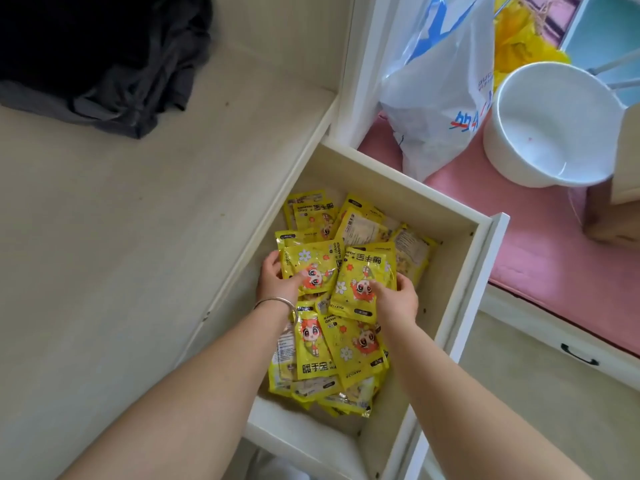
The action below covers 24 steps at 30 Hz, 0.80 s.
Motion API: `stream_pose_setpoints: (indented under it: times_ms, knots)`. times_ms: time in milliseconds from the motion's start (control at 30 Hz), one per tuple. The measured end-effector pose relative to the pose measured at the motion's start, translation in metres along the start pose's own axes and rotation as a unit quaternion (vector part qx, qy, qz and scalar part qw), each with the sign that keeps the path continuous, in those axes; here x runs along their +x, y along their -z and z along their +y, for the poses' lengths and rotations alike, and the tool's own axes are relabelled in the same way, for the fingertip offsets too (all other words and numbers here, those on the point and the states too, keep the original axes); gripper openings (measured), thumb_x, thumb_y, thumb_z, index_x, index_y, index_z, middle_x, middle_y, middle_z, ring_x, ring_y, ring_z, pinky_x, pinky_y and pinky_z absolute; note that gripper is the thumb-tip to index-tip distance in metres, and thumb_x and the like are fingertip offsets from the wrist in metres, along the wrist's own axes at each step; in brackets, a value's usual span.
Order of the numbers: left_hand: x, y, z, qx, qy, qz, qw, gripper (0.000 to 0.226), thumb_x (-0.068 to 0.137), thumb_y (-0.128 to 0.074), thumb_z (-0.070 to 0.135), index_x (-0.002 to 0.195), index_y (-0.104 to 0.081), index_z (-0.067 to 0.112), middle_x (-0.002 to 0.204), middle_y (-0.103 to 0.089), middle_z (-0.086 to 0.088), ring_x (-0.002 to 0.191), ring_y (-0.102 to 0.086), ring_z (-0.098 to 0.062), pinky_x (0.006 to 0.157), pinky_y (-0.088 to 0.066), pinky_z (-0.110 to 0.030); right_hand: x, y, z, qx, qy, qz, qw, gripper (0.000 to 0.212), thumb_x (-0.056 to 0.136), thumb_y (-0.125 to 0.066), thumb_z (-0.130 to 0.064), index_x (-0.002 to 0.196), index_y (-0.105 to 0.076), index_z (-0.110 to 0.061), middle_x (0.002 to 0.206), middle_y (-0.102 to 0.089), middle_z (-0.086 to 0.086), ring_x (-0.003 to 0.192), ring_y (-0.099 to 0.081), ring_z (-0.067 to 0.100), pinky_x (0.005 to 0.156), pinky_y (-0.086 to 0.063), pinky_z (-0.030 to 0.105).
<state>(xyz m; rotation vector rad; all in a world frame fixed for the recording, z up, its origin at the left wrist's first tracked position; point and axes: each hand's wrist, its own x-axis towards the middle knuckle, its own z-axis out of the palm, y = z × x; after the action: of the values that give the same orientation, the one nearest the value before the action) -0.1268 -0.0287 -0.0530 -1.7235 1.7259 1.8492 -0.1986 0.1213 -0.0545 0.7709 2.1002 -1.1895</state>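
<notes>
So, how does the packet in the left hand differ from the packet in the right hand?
The left packet is held by the left hand at its left edge, the right packet by the right hand at its right edge. The right packet seems to overlap the left packet and shows more of its face. Both are yellow with a cartoon figure and a white flower.
</notes>
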Motion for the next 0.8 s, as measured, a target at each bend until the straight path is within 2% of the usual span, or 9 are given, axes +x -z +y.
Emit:
stream_pose_setpoints:
  times_ms: [33, 100, 167, 233, 400, 467, 567, 700, 800]
  knots:
    - [-0.003, 0.002, 0.003, 0.018, -0.01, -0.004, 1.0, 0.077, 0.081, -0.07, 0.009, 0.145, -0.029, 0.02, 0.149, -0.039, -0.003, 0.135, -0.04, -0.021, 0.112, -0.035, -0.043, -0.003, 0.0, -0.001, -0.026, 0.019, 0.015, 0.999, 0.06, 0.086, -0.066, -0.021, 0.14, -0.04, -0.019, 0.141, -0.049, 0.003, 0.123, -0.052, 0.025, 0.097, -0.045, 0.038]
    - [-0.009, 0.006, 0.007, 0.049, -0.027, -0.009, 0.998, 0.077, 0.083, -0.068, 0.008, 0.147, -0.026, 0.02, 0.152, -0.035, -0.004, 0.139, -0.035, -0.021, 0.115, -0.032, -0.041, -0.01, 0.001, -0.006, -0.09, 0.053, 0.04, 0.994, 0.06, 0.084, -0.067, -0.019, 0.138, -0.041, -0.022, 0.142, -0.044, 0.002, 0.123, -0.05, 0.024, 0.1, -0.046, 0.042]
    - [-0.017, 0.011, 0.011, 0.07, -0.039, -0.007, 0.997, 0.069, 0.084, -0.067, 0.009, 0.143, -0.034, 0.02, 0.148, -0.041, -0.002, 0.135, -0.041, -0.02, 0.112, -0.035, -0.038, -0.02, 0.001, -0.013, -0.148, 0.084, 0.058, 0.984, 0.061, 0.082, -0.066, -0.015, 0.137, -0.041, -0.022, 0.142, -0.04, 0.004, 0.127, -0.044, 0.024, 0.103, -0.044, 0.045]
    - [-0.028, 0.015, 0.015, 0.07, -0.044, -0.006, 0.997, 0.056, 0.085, -0.065, 0.01, 0.137, -0.044, 0.019, 0.135, -0.053, 0.0, 0.123, -0.052, -0.018, 0.105, -0.041, -0.034, -0.033, 0.002, -0.021, -0.192, 0.127, 0.058, 0.971, 0.057, 0.083, -0.064, -0.016, 0.135, -0.042, -0.021, 0.14, -0.041, 0.005, 0.129, -0.039, 0.023, 0.104, -0.042, 0.043]
    - [-0.063, 0.026, 0.027, 0.04, -0.059, -0.016, 0.997, 0.034, 0.087, -0.062, 0.014, 0.119, -0.058, 0.021, 0.102, -0.063, 0.007, 0.105, -0.061, -0.018, 0.099, -0.049, -0.041, -0.075, 0.001, -0.037, -0.251, 0.242, 0.001, 0.937, 0.049, 0.087, -0.057, -0.021, 0.134, -0.042, -0.02, 0.136, -0.044, 0.001, 0.129, -0.037, 0.02, 0.102, -0.04, 0.038]
    - [-0.078, 0.034, 0.027, 0.03, -0.076, -0.011, 0.997, 0.029, 0.086, -0.062, 0.015, 0.114, -0.06, 0.021, 0.096, -0.064, 0.008, 0.099, -0.062, -0.017, 0.095, -0.051, -0.038, -0.094, 0.001, -0.039, -0.266, 0.283, -0.024, 0.921, 0.047, 0.089, -0.055, -0.024, 0.134, -0.042, -0.019, 0.136, -0.046, 0.0, 0.129, -0.037, 0.02, 0.103, -0.038, 0.037]
    - [-0.099, 0.048, 0.025, -0.003, -0.105, 0.012, 0.994, 0.02, 0.086, -0.062, 0.013, 0.103, -0.061, 0.023, 0.093, -0.063, 0.006, 0.09, -0.06, -0.016, 0.078, -0.052, -0.029, -0.123, 0.002, -0.041, -0.29, 0.345, -0.059, 0.891, 0.047, 0.091, -0.053, -0.029, 0.136, -0.041, -0.019, 0.138, -0.047, -0.002, 0.13, -0.037, 0.019, 0.105, -0.034, 0.033]
    - [-0.134, 0.081, 0.016, -0.038, -0.137, 0.063, 0.988, 0.02, 0.084, -0.062, 0.012, 0.096, -0.059, 0.027, 0.092, -0.062, 0.004, 0.087, -0.059, -0.016, 0.087, -0.05, -0.035, -0.164, -0.003, -0.036, -0.311, 0.41, -0.098, 0.852, 0.048, 0.092, -0.05, -0.029, 0.138, -0.04, -0.019, 0.139, -0.047, -0.002, 0.13, -0.038, 0.02, 0.104, -0.032, 0.032]
    - [-0.163, 0.116, -0.002, -0.053, -0.153, 0.124, 0.979, 0.022, 0.083, -0.063, 0.011, 0.097, -0.058, 0.028, 0.09, -0.064, 0.005, 0.084, -0.06, -0.015, 0.088, -0.051, -0.032, -0.198, -0.012, -0.02, -0.315, 0.446, -0.132, 0.827, 0.052, 0.091, -0.052, -0.029, 0.139, -0.037, -0.018, 0.136, -0.05, -0.001, 0.125, -0.042, 0.022, 0.1, -0.036, 0.033]
